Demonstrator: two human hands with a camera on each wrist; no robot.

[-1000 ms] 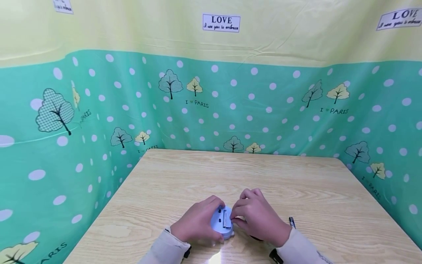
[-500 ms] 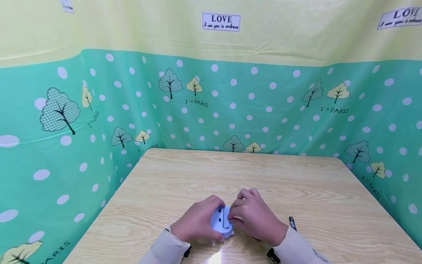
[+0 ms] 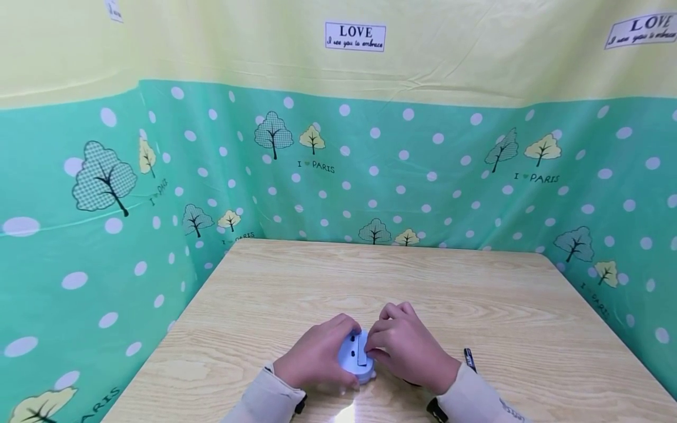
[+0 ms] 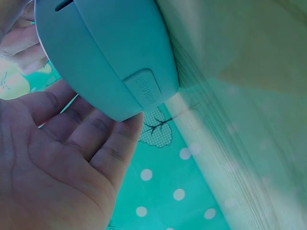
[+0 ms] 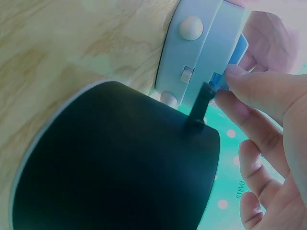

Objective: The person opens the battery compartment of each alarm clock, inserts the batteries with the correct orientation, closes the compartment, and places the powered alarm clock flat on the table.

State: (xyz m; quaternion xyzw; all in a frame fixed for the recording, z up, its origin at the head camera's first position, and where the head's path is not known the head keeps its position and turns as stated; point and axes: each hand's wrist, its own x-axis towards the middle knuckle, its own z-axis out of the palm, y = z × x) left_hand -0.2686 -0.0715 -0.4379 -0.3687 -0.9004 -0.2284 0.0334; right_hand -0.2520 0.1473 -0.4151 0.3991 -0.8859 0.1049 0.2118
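The right hand pinches the edge of a small blue flap between thumb and forefinger, its other fingers curled loosely in the right wrist view. The flap belongs to a round, light-blue device, which the left hand grips by its rim, fingers on the far side and thumb on the near side. In the head view the flap lies lengthwise along the device's upper face, beside two dark marks. The device sits low over the near part of the tabletop, a little left of midway between the left and right edges and well away from the far edge; whether all of it rests on the wood cannot be told. Its side carries white knobs and, in the left wrist view, a raised tab with lettering too faint to read. A large black object with a short peg fills much of the right wrist view, near the device. A dark pen lies toward the right edge of the tabletop, partly behind the right sleeve. The left sleeve is pale too. Beyond the far edge hangs a green and yellow curtain with white dots and printed trees.
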